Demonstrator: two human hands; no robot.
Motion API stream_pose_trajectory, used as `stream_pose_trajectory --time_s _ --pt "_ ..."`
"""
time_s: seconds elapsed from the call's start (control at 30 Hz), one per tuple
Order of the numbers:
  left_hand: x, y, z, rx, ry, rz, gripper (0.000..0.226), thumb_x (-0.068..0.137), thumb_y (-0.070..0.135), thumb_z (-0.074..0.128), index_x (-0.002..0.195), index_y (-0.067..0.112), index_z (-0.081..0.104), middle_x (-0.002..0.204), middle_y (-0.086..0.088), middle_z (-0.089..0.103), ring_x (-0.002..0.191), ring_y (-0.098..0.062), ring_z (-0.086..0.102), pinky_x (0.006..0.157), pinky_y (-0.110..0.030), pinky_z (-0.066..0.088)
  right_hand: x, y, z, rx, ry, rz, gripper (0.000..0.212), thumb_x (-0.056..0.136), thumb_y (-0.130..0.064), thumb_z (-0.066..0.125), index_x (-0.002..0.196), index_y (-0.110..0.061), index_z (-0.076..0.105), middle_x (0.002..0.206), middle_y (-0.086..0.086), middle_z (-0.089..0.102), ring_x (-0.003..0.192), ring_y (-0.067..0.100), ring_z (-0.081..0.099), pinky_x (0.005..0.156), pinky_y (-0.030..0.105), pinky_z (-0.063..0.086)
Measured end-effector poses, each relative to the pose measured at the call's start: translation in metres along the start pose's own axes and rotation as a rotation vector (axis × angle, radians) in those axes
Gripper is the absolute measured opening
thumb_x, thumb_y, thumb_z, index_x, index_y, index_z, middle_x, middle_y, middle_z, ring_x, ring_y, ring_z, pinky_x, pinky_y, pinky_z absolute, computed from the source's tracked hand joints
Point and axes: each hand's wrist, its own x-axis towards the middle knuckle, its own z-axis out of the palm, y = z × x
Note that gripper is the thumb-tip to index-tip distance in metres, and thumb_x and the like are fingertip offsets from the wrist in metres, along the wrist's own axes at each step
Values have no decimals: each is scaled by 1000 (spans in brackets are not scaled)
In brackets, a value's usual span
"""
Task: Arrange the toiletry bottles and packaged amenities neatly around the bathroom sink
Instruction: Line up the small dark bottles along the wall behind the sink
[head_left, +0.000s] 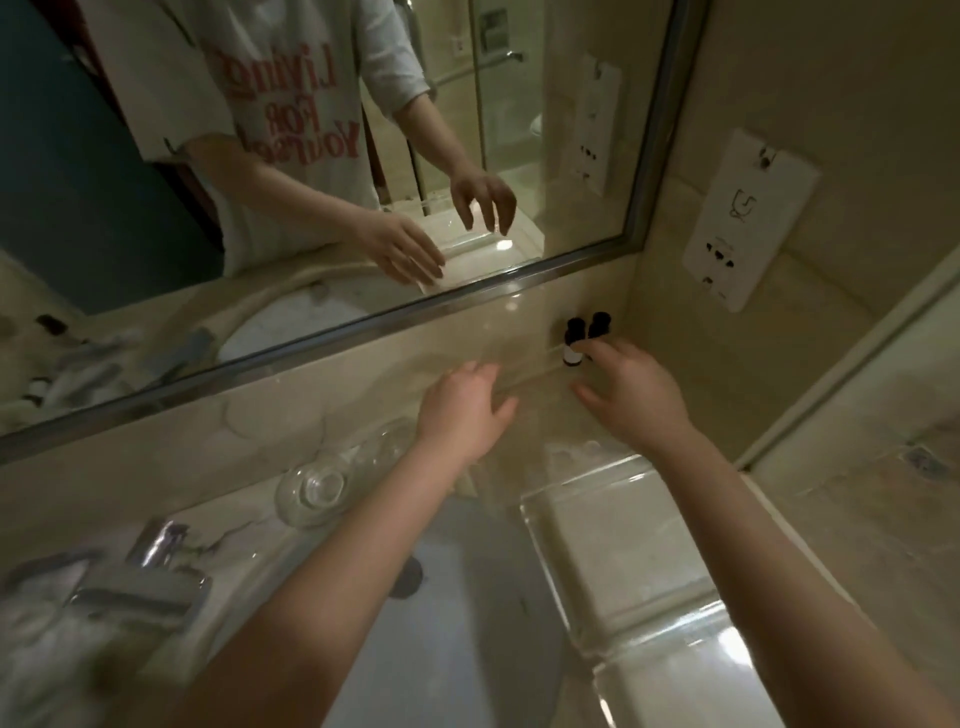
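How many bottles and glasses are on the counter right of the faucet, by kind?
Black-capped bottles: 2
Clear glasses: 2
Total: 4

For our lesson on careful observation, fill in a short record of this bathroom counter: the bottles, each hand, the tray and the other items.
bottles: two small bottles with dark caps, upright, side by side in the back corner under the mirror
right hand: right hand has spread fingers reaching the bottles; contact unclear
left hand: left hand is open above the counter, holding nothing
tray: clear tray, right of the sink
other: glassware behind the sink; tap at left, blurred
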Motion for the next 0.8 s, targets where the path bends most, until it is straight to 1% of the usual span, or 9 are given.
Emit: stream_pose_trajectory --time_s 0.17,0.27,0.3,0.4,0.47,0.57,0.63,0.73,0.8 --pt "-66 -34 -15 2 62 -9 53 88 41 51 131 11 51 131 -12 55 121 -31 50 100 -40 43 -49 -46 12 10 9 -75 41 85 -30 62 123 -14 58 120 8 61 111 31 54 81 38 49" --pt "-109 -59 -24 10 85 -44 64 80 54 34 121 11 58 122 -11 61 114 -32 54 94 -41 46 -77 -80 26 24 -4 -110 38 87 -32 61 121 -14 60 115 9 63 105 32 57 78 40 52" --pt "-123 -70 -26 5 100 -62 64 79 54 33 117 10 60 119 -12 62 112 -32 55 93 -40 47 -86 -91 32 33 -11 -132 37 86 -31 62 118 -13 61 113 10 65 102 34 59 77 40 53" --pt "-167 -103 -34 -15 140 -120 59 81 51 37 115 8 61 116 -13 63 109 -34 57 89 -39 47 -111 -129 56 50 -42 -199 35 84 -29 65 114 -11 64 108 11 67 94 36 63 75 38 52" --pt "-195 -128 -39 -29 135 -173 55 85 47 42 120 8 59 123 -13 60 113 -34 54 94 -40 45 -125 -160 71 76 -70 -219 36 85 -29 64 116 -11 63 111 11 67 97 35 62 76 38 51" --pt "-235 -169 -44 -77 168 -223 61 82 49 39 117 4 60 119 -16 62 110 -36 56 94 -40 46 -145 -208 96 114 -146 -250 37 88 -30 61 121 -13 60 116 9 65 105 32 59 82 38 49" --pt "-260 -196 -46 -106 170 -294 53 85 43 46 119 4 59 123 -14 60 114 -34 54 96 -39 43 -157 -241 114 151 -202 -280 37 88 -29 59 122 -14 59 117 7 64 108 30 57 84 37 48" --pt "-300 -240 -46 -98 159 -384 46 90 35 52 128 8 54 135 -8 51 125 -27 45 103 -34 36 -174 -288 146 161 -319 -315 36 90 -29 56 124 -17 58 119 2 62 108 25 57 82 33 47" --pt "-325 -268 -46 -101 133 -446 48 90 38 48 126 7 55 134 -9 52 123 -27 46 102 -34 36 -182 -315 166 142 -423 -344 35 92 -31 53 125 -21 56 120 -1 61 107 22 58 81 30 46"
